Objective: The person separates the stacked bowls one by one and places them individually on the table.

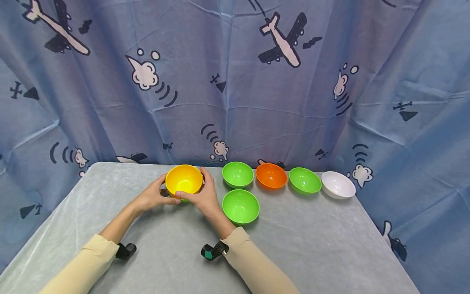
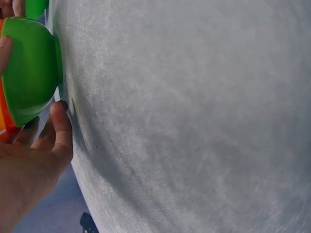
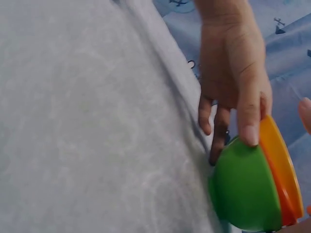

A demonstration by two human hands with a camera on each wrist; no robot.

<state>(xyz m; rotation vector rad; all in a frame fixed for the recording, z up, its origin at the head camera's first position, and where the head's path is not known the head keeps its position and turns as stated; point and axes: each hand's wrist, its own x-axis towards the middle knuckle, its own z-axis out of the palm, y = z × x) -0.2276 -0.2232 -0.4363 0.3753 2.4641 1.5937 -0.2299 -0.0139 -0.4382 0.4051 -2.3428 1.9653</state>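
A stack of bowls stands on the grey table point(image 1: 304, 245) at the back left: a yellow bowl point(image 1: 183, 179) on top, an orange one under it, a green bowl point(image 2: 29, 68) at the bottom. My left hand point(image 1: 161, 192) holds the stack from the left, thumb along its front. My right hand point(image 1: 201, 191) cups it from the right. In the right wrist view the green bowl point(image 3: 245, 191) touches the cloth, with orange and yellow rims beyond it and my left hand point(image 3: 233, 82) across it. The left wrist view shows my left hand point(image 2: 34, 160) against the stack's base.
Beside the stack a row runs right along the back edge: a green bowl point(image 1: 238, 174), an orange bowl point(image 1: 271, 176), another green bowl point(image 1: 304, 180), a white bowl point(image 1: 338, 184). One more green bowl point(image 1: 240, 206) sits in front, close to my right wrist. A blue curtain point(image 1: 235, 81) hangs behind.
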